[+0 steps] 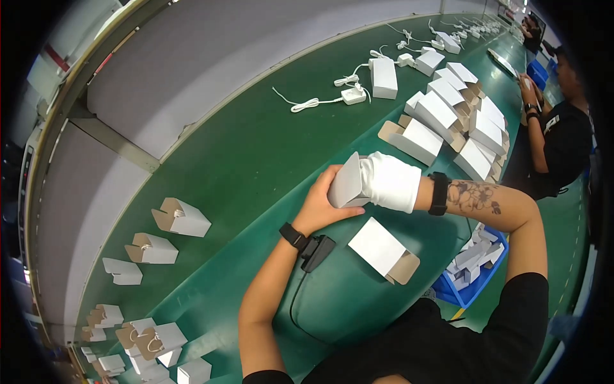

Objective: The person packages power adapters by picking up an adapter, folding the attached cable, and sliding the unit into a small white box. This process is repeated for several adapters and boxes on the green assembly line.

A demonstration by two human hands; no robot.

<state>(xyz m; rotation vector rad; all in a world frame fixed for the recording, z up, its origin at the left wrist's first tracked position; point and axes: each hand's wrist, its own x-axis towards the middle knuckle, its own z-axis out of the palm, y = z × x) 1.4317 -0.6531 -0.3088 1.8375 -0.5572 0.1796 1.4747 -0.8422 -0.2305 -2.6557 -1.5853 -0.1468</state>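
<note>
My left hand [317, 202] is wrapped round a small white cardboard box [346, 183], thumb along its near side and fingers behind it. The box's grey-white flap stands upright. My right hand [391, 182], in a white glove, reaches in from the right and meets the box at its right side. Its fingers are hidden behind the flap and the glove's folds, so their grip does not show. Just below, on the green mat, lies another white box [377, 246] with its brown end flaps open.
Several open white boxes [437, 112] are heaped at the right. White adapters with cables [353, 96] line the far side of the bench. More boxes [182, 217] stand at the left. A blue bin [476, 292] of small white pieces sits beside me. A co-worker [563, 137] sits far right.
</note>
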